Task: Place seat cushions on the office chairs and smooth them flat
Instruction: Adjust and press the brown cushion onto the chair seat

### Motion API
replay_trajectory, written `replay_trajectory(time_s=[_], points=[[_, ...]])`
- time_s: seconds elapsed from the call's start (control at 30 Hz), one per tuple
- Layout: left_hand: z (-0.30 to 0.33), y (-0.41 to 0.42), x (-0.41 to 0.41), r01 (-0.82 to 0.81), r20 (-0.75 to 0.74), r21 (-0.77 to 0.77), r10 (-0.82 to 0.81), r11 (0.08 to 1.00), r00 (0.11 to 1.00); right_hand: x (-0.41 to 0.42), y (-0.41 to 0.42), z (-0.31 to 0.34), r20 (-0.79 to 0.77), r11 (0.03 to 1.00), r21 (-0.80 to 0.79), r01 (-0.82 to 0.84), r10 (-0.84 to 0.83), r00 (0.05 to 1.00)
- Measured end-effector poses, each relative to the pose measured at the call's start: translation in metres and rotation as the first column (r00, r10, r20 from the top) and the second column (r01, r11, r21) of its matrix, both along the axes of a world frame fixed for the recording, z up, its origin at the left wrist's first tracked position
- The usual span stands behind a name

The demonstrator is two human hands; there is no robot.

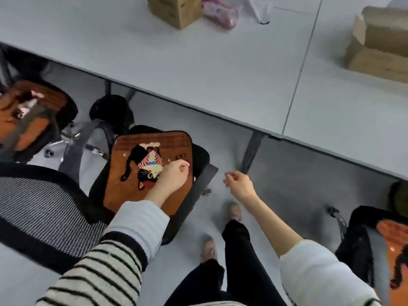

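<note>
Centre: a brown seat cushion (152,155) with a dark cartoon figure lies flat on the seat of a black office chair (202,157), which stands just in front of the desk edge. The left hand (174,175) rests on the cushion's 3 o'clock side, fingers curled into a loose fist; whether they pinch the fabric or merely press on it cannot be told through the blur. The right hand (239,183) hangs in the air to the 3 o'clock side of the chair, apart from it, fingers loosely bent and holding nothing.

At 9 o'clock, the chair's mesh backrest (42,208) fills the lower left. At 10 o'clock a second chair carries a similar orange-brown cushion (28,113). At 4 o'clock a third chair bears another such cushion (395,246), cut by the frame edge.

At 12 o'clock runs the grey desk (198,69), with a cardboard box (176,9), a pink wrapped package (220,13) and, at 2 o'clock, an open cardboard box (379,45). The person's feet and dark trousers stand at 6 o'clock on the grey floor (287,173).
</note>
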State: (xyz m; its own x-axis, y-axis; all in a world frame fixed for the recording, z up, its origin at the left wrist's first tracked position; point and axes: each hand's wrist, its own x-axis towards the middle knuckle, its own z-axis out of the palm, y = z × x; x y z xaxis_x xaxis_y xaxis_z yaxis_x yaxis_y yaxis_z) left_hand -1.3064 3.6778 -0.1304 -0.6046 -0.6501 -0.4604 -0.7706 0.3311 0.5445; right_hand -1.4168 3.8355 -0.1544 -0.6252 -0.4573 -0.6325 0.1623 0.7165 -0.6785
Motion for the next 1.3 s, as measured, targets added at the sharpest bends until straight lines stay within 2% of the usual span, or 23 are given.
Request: replay_trajectory(time_s=[0.2, 0.33, 0.43, 0.67, 0.77, 0.9, 1.0, 1.1, 1.3], points=[[-0.035, -0.049, 0.039, -0.191, 0.105, -0.013, 0.192, 0.981, 0.976, -0.017, -0.093, -0.011, -0.028, 0.981, 0.012, -0.195, 0.195, 0.98], [-0.069, -0.077, 0.056, -0.35, 0.187, -0.005, 0.345, 0.937, 0.92, -0.037, -0.15, -0.033, -0.015, 0.953, 0.017, -0.302, 0.302, 0.953], [-0.106, -0.102, 0.068, -0.462, 0.249, 0.024, 0.443, 0.886, 0.861, -0.051, -0.199, -0.06, -0.059, 0.878, 0.119, -0.464, 0.472, 0.879], [-0.188, -0.167, 0.1, -0.567, 0.322, -0.023, 0.544, 0.823, 0.775, -0.049, -0.303, -0.165, -0.166, 0.616, 0.323, -0.718, 0.784, 0.598], [-0.227, -0.202, 0.116, -0.589, 0.363, -0.07, 0.571, 0.805, 0.737, -0.045, -0.342, -0.2, -0.253, 0.546, 0.38, -0.747, 0.838, 0.483], [-0.268, -0.239, 0.138, -0.626, 0.364, -0.156, 0.634, 0.764, 0.682, -0.043, -0.378, -0.233, -0.333, 0.417, 0.517, -0.748, 0.903, 0.273], [-0.275, -0.246, 0.149, -0.602, 0.362, -0.288, 0.666, 0.745, 0.652, -0.044, -0.383, -0.244, -0.363, 0.448, 0.536, -0.715, 0.888, 0.284], [-0.267, -0.252, 0.153, -0.589, 0.28, -0.401, 0.706, 0.701, 0.65, -0.045, -0.375, -0.245, -0.395, 0.488, 0.532, -0.692, 0.866, 0.307], [-0.25, -0.273, 0.136, -0.586, 0.136, -0.462, 0.706, 0.666, 0.695, -0.041, -0.342, -0.233, -0.244, 0.575, 0.51, -0.64, 0.81, 0.533]])
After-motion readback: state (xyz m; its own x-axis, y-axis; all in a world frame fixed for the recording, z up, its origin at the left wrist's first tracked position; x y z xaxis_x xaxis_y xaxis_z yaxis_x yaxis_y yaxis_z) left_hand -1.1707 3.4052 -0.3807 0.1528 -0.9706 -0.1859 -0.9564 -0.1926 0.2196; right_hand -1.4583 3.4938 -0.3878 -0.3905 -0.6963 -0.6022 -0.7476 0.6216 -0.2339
